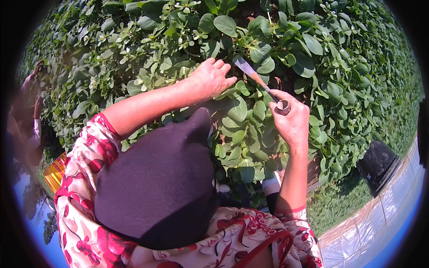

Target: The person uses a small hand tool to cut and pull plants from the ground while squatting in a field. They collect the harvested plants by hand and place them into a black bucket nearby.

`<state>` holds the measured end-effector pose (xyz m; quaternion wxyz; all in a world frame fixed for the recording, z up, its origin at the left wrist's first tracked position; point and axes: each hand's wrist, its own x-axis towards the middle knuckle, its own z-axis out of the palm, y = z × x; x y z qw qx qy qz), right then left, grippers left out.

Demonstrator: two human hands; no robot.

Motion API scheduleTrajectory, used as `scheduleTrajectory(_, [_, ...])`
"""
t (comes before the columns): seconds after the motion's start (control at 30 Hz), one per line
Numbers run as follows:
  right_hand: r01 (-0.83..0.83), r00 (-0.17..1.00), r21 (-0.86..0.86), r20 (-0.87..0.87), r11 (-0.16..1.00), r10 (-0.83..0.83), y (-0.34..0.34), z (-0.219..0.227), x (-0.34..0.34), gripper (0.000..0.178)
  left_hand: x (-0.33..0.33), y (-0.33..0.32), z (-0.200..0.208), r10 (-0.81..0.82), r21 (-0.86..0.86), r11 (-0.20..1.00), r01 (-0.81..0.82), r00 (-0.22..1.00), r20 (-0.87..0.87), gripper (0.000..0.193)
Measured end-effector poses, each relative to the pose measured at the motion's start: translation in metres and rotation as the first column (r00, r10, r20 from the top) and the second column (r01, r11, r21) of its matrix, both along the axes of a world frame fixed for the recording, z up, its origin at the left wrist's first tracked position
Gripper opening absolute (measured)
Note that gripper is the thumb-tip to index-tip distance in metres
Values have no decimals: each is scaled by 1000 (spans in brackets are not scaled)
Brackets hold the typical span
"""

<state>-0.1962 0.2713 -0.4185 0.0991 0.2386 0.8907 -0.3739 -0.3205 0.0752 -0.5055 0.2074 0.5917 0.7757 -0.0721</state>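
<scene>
My right hand (292, 118) is wrapped round the tubular metal handle of a small hand weeder (260, 80). The tool has a flat, narrow blade and a rusty brown neck. Its blade points up and left, with the tip among the leaves close to my left hand (212, 78). That hand lies palm down over the low green plants (237, 109), thumb apart and fingers slightly bent. Nothing shows in its grip, though the fingertips are partly lost against the foliage. Smaller-leaved weeds (134, 56) with pale tips grow thickly at the left.
Dark cloth (156, 178) covers much of the lower middle. A black bucket (378, 165) stands at the right, beside pale sheeting (380, 223). Far left are another person's arm (36, 107), blurred, and a yellow-orange container (55, 172). Dense leaves spread all round my hands.
</scene>
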Motion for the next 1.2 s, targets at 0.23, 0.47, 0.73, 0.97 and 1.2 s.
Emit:
scheduleTrajectory(0.23, [-90,987,133,147,987,70,-7,-3,14,26,25,-17,-17,27,222,975,-8,996,-82,44])
scheduleTrajectory(0.47, [-55,988,160,154,986,30,-9,4,19,25,10,-7,-2,0,293,956,-19,998,63,31])
scheduleTrajectory(0.73, [-78,964,84,261,993,53,-9,12,20,27,-16,41,8,393,-148,919,-365,827,402,20])
scheduleTrajectory(0.97, [-85,967,80,246,993,63,-13,17,13,27,-22,77,4,347,-406,891,-205,884,313,22])
scheduleTrajectory(1.2, [-67,981,61,185,996,55,-11,11,18,24,-11,60,-12,351,-299,912,-279,910,221,17])
